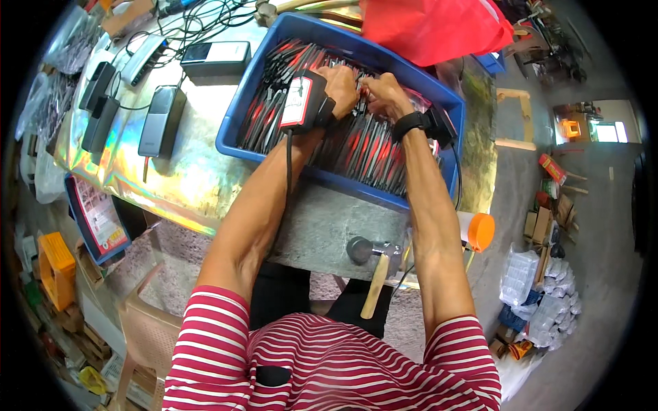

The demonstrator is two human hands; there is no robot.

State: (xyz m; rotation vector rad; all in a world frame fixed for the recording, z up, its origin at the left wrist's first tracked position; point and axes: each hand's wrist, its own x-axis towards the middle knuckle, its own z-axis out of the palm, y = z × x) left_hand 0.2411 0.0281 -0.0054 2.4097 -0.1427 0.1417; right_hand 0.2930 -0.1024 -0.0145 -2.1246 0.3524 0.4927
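A blue plastic crate (236,116) stands on the table, packed with rows of thin, flat packets (373,154) in black, red and clear wrapping, set on edge. Both my hands reach into its middle, close together over the packets. My left hand (339,89) is closed, its fingers curled down among them; what its fingertips hold is hidden. Just to its right, my right hand (386,94) is bent in with thumb and fingers pinched together. Whatever lies in that pinch is too small to make out. Each wrist carries a strapped-on black device with a cable.
Left of the crate are grey-black power banks (162,122) and tangled black cables (205,24). Red sheeting (432,31) overhangs the far rim. Near the table's front edge lies a mallet (375,284); an orange-lidded jar (481,233) is beside my right forearm. A plastic chair (147,329) stands at left.
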